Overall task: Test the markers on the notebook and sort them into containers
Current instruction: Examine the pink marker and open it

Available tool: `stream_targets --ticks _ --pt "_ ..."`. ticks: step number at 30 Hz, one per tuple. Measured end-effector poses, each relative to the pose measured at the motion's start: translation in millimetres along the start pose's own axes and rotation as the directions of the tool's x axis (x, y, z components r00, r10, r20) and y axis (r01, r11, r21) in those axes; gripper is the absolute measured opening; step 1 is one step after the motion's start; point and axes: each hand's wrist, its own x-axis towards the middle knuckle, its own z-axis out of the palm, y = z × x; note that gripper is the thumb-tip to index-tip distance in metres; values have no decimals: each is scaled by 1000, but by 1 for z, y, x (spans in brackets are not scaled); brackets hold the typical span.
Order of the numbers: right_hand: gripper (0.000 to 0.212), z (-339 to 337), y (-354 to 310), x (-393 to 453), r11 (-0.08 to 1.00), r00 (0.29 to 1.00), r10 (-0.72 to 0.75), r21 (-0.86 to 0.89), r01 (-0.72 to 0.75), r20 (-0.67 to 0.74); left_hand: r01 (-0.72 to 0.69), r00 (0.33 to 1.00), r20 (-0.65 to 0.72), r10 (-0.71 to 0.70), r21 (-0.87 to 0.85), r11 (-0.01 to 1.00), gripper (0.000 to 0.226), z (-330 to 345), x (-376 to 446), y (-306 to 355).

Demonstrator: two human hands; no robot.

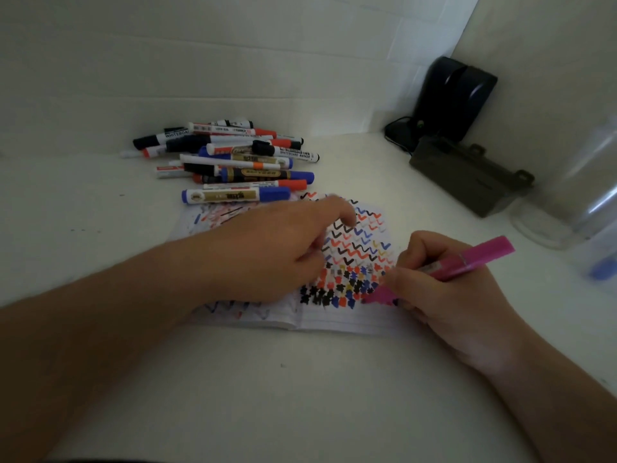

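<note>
Right of centre, a light, stiff pink marker is pinched mid-barrel by the right hand; the notebook is pressed by the open left hand.

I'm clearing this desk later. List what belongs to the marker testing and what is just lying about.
In use:
pink marker, held by right hand
notebook, under left hand
marker pile
clear containers

Lying about:
black device with cable
dark box

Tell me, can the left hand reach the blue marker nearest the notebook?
Probably yes: the left hand rests on the notebook, and the blue marker lies just beyond its fingers with nothing between.
</note>
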Motion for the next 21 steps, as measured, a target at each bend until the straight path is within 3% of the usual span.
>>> stream_targets --ticks 4,6,10,17,21 --pt "36 -11 -1 3 901 997 -10 434 -25 79 -24 1000 -3 24 -302 953 39 -1 0 2" --pt "38 -15 0 4 849 995 -2 525 -52 102 -21 1000 10 27 -375 927 32 -2 1 2" --pt "39 -13 0 6 860 995 21 506 -69 100 -33 999 6 37 -372 928 27 -3 1 5" --pt "33 -9 1 7 874 990 87 470 -128 107 -54 998 -28 49 -214 975 27 -2 1 5" --pt "48 -7 -1 5 830 986 111 534 -159 122 -78 997 -43 71 -193 978 21 -1 0 6"
